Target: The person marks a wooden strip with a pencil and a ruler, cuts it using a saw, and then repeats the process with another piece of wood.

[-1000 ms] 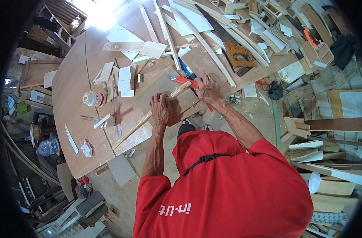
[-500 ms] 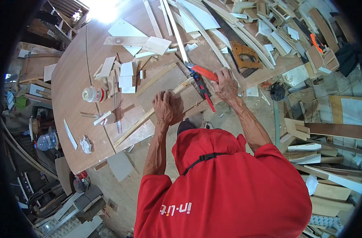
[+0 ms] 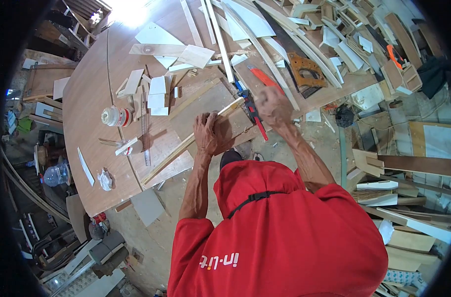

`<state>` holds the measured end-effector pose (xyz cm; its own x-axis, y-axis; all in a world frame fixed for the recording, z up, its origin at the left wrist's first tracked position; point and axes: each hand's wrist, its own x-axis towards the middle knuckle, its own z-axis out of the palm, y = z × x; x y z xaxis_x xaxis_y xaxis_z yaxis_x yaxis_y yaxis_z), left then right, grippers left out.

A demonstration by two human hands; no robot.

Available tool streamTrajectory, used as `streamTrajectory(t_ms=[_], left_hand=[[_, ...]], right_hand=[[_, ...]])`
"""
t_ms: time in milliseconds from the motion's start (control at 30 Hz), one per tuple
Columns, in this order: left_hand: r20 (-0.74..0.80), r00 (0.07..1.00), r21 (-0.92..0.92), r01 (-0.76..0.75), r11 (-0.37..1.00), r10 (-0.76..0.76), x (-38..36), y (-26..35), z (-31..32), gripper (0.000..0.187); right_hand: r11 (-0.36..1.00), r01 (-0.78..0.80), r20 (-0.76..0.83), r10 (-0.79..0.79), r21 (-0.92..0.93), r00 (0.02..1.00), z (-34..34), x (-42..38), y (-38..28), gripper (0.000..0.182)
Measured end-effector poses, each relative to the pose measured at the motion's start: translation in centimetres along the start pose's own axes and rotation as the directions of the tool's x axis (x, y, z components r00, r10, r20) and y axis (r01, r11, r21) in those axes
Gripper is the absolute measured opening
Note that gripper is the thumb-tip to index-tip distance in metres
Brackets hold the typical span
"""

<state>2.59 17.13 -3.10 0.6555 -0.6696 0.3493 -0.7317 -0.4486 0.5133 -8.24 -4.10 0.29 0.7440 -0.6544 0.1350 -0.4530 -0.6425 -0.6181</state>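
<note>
My left hand is closed over a long thin wooden strip, pressing it on a flat board at the table's near edge. The strip runs slantwise, its far end close to a red and blue clamp. My right hand is smeared by motion, just right of the clamp. A red utility knife shows at its fingers, pointing away to the upper left; its rear part is hidden by the hand.
A handsaw with a wooden handle lies right of the knife, beside long strips. White offcuts cover the far table. On the left stand a glue bottle and a metal ruler. Scrap wood piles up at right.
My right hand has swung the utility knife away from the strip's end and clamp, up and to the right. My left hand and the strip have barely moved.
</note>
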Motion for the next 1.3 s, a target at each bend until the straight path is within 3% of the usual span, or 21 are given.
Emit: streamTrajectory(t_ms=[33, 133, 167, 300, 367, 467, 800, 1000, 1067, 1133, 1200, 1267, 1300], left_hand=[[0.001, 1.0, -0.001, 0.0, 1.0, 0.0, 0.0, 0.1, -0.1, 0.029], [0.014, 1.0, -0.018, 0.025, 1.0, -0.024, 0.3, 0.1, -0.3, 0.028], [0.01, 1.0, -0.014, 0.006, 1.0, -0.005, 0.3, 0.0, -0.3, 0.028], [-0.006, 1.0, -0.004, -0.017, 1.0, 0.017, 0.1, -0.2, 0.0, 0.026], [-0.007, 1.0, 0.004, -0.02, 1.0, 0.02, 0.0, -0.4, 0.2, 0.024], [0.001, 1.0, 0.016, -0.019, 1.0, 0.019, -0.2, -0.6, 0.7, 0.025], [-0.008, 1.0, 0.046, -0.019, 0.999, 0.019, -0.2, -0.3, 0.9, 0.025], [-0.073, 0.997, 0.081, -0.032, 0.996, 0.038, -0.2, -0.1, 1.1, 0.02], [-0.082, 0.996, 0.082, -0.038, 0.996, 0.045, -0.3, -0.3, 1.4, 0.021], [-0.091, 0.995, 0.083, -0.042, 0.996, 0.05, -0.4, -0.7, 1.6, 0.022], [-0.058, 0.998, 0.089, -0.032, 0.996, 0.037, -0.5, -0.8, 1.7, 0.024], [-0.053, 0.998, 0.092, -0.022, 0.995, 0.027, -0.5, -0.5, 1.6, 0.024], [-0.045, 0.999, 0.096, -0.011, 0.995, 0.015, -0.5, -0.3, 1.4, 0.024]], right_hand=[[0.996, -0.075, 0.19, 0.063, 0.056, 0.98, -0.9, -0.2, -1.7, 0.032], [0.989, -0.101, 0.297, 0.067, 0.103, 0.953, 2.0, -0.6, -2.1, 0.035], [0.974, -0.199, 0.322, 0.156, 0.104, 0.934, 2.5, -0.6, -2.8, 0.036], [0.955, -0.288, 0.386, 0.239, 0.073, 0.891, 5.0, 0.2, -2.7, 0.038], [0.968, -0.196, 0.246, 0.154, 0.159, 0.957, 6.0, 0.0, -2.4, 0.034], [0.969, -0.142, 0.174, 0.107, 0.2, 0.979, 6.2, -0.4, -2.3, 0.029], [0.931, -0.114, 0.091, 0.088, 0.348, 0.992, 7.0, -0.9, -2.5, 0.025], [0.913, -0.012, 0.013, 0.007, 0.408, 1.0, 5.1, 2.1, -4.0, 0.024], [0.743, -0.128, 0.036, 0.14, 0.657, 0.99, 3.1, 3.4, -4.7, 0.026], [0.782, -0.127, 0.043, 0.128, 0.61, 0.991, 2.6, 4.6, -3.0, 0.027], [0.63, -0.139, -0.043, 0.265, 0.765, 0.963, 3.2, 5.3, -1.3, 0.026], [0.689, -0.137, -0.067, 0.261, 0.712, 0.963, 1.0, 5.1, -0.5, 0.032], [0.849, -0.192, -0.07, 0.259, 0.492, 0.963, 0.3, 5.3, 0.7, 0.037]])
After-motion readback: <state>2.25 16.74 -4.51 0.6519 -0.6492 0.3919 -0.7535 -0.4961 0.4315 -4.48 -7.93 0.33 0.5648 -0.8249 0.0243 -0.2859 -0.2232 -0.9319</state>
